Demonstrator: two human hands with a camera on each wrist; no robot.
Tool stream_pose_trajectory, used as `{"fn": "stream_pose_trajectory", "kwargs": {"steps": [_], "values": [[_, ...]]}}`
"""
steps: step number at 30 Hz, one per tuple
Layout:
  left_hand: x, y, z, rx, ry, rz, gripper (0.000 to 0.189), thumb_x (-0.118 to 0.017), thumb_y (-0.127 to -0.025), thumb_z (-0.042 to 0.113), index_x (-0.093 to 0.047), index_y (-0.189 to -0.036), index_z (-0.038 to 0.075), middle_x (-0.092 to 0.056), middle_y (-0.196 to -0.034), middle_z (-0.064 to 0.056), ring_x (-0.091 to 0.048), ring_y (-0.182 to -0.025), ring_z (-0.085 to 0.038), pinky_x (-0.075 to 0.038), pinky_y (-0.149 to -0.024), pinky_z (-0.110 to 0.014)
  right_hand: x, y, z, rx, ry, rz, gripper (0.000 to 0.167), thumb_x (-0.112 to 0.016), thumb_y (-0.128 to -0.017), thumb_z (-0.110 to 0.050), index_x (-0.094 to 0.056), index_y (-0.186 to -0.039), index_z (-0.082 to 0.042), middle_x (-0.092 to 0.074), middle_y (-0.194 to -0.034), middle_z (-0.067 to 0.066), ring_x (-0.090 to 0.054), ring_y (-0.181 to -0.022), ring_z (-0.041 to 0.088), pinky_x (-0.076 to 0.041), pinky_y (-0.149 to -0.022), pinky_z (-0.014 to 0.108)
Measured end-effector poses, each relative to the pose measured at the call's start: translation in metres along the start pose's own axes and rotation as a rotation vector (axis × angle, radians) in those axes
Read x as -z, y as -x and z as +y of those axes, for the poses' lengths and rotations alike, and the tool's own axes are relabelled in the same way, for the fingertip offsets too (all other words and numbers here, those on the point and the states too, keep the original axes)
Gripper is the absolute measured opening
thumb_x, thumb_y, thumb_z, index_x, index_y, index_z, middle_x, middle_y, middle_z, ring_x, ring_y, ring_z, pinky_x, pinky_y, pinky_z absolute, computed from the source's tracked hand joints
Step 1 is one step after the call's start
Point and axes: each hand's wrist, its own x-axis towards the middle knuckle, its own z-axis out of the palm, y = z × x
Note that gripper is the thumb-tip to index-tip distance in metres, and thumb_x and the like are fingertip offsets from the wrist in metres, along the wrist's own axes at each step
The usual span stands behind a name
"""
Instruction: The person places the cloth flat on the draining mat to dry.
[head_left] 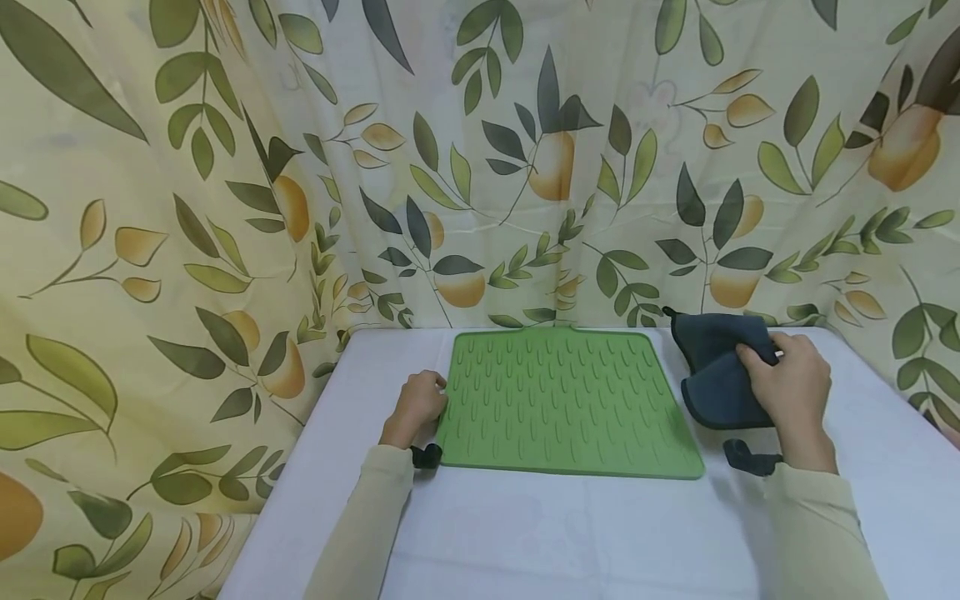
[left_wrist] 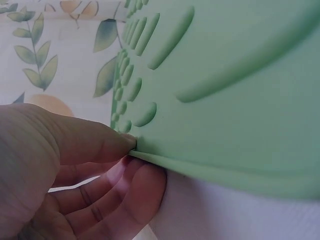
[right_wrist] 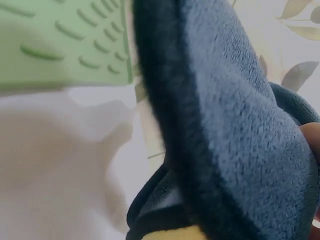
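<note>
A green ridged drying mat (head_left: 562, 404) lies flat on the white-covered table. At its left edge my left hand (head_left: 420, 404) pinches the rim; in the left wrist view the thumb (left_wrist: 100, 140) presses on top with curled fingers beneath. To the right of the mat, my right hand (head_left: 798, 383) grips a dark blue-grey cloth (head_left: 723, 375) with a dark bound edge and a small loop at one corner. The cloth (right_wrist: 240, 120) hangs folded and bunched above the table, and in the right wrist view it hides most of that hand.
The white tablecloth (head_left: 525, 533) spreads in front of the mat and to both sides. A curtain (head_left: 480, 167) printed with leaves and fruit hangs behind the table and along its left side. Dark straps (head_left: 427, 456) sit at both wrists.
</note>
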Motion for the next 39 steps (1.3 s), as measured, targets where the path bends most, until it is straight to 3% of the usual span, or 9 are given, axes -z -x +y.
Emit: {"fn": "stream_pose_trajectory", "kwargs": {"steps": [8,20,27,39], "values": [[0.001,0.001,0.002,0.017,-0.006,0.012,0.032,-0.062,-0.092,0.006,-0.070,-0.123,-0.002,-0.072,-0.118,-0.019,-0.061,-0.081,-0.024,-0.046,-0.064,-0.029,-0.004,0.002,-0.016,0.051,-0.083,0.062,0.040,-0.069,-0.094,-0.015,-0.065,-0.121,0.013,-0.062,-0.112,0.037,-0.056,-0.107,0.051,-0.036,-0.096,0.063],[-0.001,0.000,0.000,0.037,0.012,0.002,0.033,-0.062,-0.092,0.005,-0.069,-0.124,-0.002,-0.072,-0.112,-0.017,-0.061,-0.076,-0.022,-0.044,-0.059,-0.026,-0.014,0.007,-0.043,0.164,-0.176,0.103,0.034,-0.075,-0.089,-0.013,-0.070,-0.115,0.008,-0.067,-0.105,0.031,-0.060,-0.090,0.043,-0.037,-0.075,0.041],[-0.002,-0.001,0.002,0.048,0.006,0.001,0.033,-0.062,-0.093,0.005,-0.068,-0.125,-0.001,-0.072,-0.113,-0.017,-0.062,-0.079,-0.023,-0.045,-0.062,-0.027,-0.024,0.012,-0.055,0.239,-0.203,0.070,0.029,-0.077,-0.088,-0.013,-0.072,-0.109,0.006,-0.069,-0.098,0.027,-0.058,-0.083,0.032,-0.035,-0.067,0.023],[-0.003,0.002,0.006,0.056,0.002,-0.012,0.034,-0.061,-0.094,0.005,-0.067,-0.127,-0.002,-0.072,-0.103,-0.015,-0.061,-0.072,-0.020,-0.044,-0.058,-0.026,-0.047,0.025,-0.075,0.336,-0.250,0.013,0.023,-0.079,-0.087,-0.012,-0.073,-0.104,0.002,-0.069,-0.095,0.021,-0.056,-0.079,0.025,-0.036,-0.067,0.020]]}}
